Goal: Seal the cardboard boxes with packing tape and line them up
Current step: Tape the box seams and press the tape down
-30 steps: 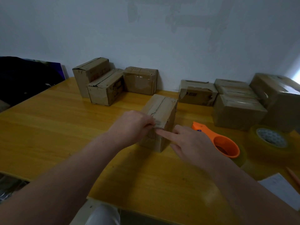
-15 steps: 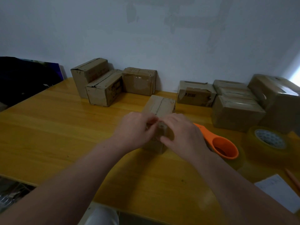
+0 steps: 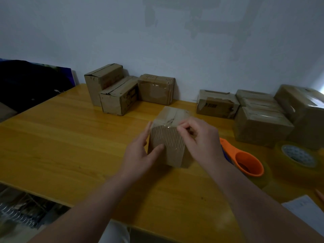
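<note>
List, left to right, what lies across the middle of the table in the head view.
Left hand → held box → right hand → orange dispenser → tape roll.

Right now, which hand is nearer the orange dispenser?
Right. The right hand is at the top edge of the box, just left of the dispenser; the left hand rests on the box's left side, farther off.
</note>
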A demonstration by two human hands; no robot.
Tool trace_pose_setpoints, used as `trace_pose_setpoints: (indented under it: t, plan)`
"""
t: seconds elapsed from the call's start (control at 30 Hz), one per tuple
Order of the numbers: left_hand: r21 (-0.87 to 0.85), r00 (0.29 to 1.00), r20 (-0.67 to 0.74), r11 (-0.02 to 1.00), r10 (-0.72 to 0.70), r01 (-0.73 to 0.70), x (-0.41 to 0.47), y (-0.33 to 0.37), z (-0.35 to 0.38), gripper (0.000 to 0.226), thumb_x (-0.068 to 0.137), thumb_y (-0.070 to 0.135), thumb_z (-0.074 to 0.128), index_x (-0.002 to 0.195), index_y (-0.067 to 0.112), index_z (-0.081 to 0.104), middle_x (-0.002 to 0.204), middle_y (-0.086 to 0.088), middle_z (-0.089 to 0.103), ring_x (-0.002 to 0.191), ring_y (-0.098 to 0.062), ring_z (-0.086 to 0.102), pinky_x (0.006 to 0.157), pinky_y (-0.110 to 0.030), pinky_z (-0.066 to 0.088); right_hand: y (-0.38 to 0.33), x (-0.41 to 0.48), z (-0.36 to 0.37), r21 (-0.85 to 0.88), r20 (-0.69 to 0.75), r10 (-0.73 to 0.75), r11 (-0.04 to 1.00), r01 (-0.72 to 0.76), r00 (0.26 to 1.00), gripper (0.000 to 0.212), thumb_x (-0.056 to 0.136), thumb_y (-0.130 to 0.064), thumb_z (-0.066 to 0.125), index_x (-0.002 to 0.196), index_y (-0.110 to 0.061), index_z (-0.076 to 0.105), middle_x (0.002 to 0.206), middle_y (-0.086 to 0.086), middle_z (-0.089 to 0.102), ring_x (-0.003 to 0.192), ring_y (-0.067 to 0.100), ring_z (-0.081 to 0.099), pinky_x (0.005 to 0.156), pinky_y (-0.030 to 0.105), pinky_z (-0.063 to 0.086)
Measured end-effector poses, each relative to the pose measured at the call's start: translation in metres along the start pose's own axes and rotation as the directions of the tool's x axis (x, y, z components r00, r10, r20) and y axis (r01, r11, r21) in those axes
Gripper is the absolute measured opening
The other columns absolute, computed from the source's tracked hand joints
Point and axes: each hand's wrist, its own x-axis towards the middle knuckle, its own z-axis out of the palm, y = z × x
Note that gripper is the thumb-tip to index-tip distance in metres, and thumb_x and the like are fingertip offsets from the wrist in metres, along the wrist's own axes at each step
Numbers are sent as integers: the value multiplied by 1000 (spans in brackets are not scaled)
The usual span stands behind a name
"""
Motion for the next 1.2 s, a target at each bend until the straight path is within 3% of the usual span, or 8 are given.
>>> trace_pose_setpoints:
  t: [0.2,0.27,0.4,0.47,0.6,0.9,1.03,1.2]
  plan:
    - [183,974,-105,966,203,-181,-8,9,16,80,95,51,37,144,36,-24,157,11,0,143,-4,8,111,-25,17,-13,6,-7,52,-34,44,998,-42,998,11,93,-22,60,82,-22,57,83,-5,65,79,10,61,62,37,55]
    - [278,951,-120,929,286,-245,-7,6,17,76,95,56,26,142,38,-30,158,7,-15,143,-2,-2,106,-18,22,-14,6,-9,46,-32,49,998,-47,998,12,94,-23,59,82,-21,56,81,-5,63,76,10,60,61,38,55]
    - [443,941,-94,860,325,-252,-4,0,17,71,97,61,14,148,27,-22,157,-2,-25,146,-26,9,101,-41,44,-15,6,-10,37,-43,49,998,-48,998,15,94,-24,59,80,-22,55,79,-6,63,74,10,60,60,39,54]
    - [508,939,-75,823,336,-254,-4,-3,18,72,98,60,16,151,21,-13,158,-11,-18,146,-33,6,108,-52,36,-14,7,-11,40,-49,50,998,-48,998,14,94,-24,59,80,-19,57,79,-6,63,75,11,60,60,40,54]
    - [586,939,-52,771,341,-248,-4,-5,19,72,97,62,16,152,23,-8,158,-11,-19,147,-29,-9,115,-50,13,-13,7,-12,45,-50,65,997,-63,997,14,94,-24,59,81,-18,58,80,-6,63,76,11,61,59,38,54]
    - [579,946,119,753,301,-313,0,-11,4,66,88,75,13,145,52,-9,152,-2,-38,142,-21,-25,110,-50,0,-3,3,-18,90,-30,57,994,-54,998,13,93,-22,60,81,-25,55,82,-14,60,81,6,60,62,35,56]
    - [586,860,274,634,431,-505,4,-14,-14,56,95,65,18,148,49,6,158,-9,-19,145,-30,-9,108,-56,13,6,-3,-21,130,-2,10,992,-10,1000,10,91,-22,61,81,-23,59,87,-11,63,87,7,62,67,37,58]
    - [481,732,283,568,620,-668,4,-3,-30,38,93,33,46,129,19,47,145,-16,42,134,-26,38,105,-42,41,18,-15,-23,97,75,-97,991,90,992,20,91,-29,53,90,-15,67,91,0,69,89,11,65,73,34,56]
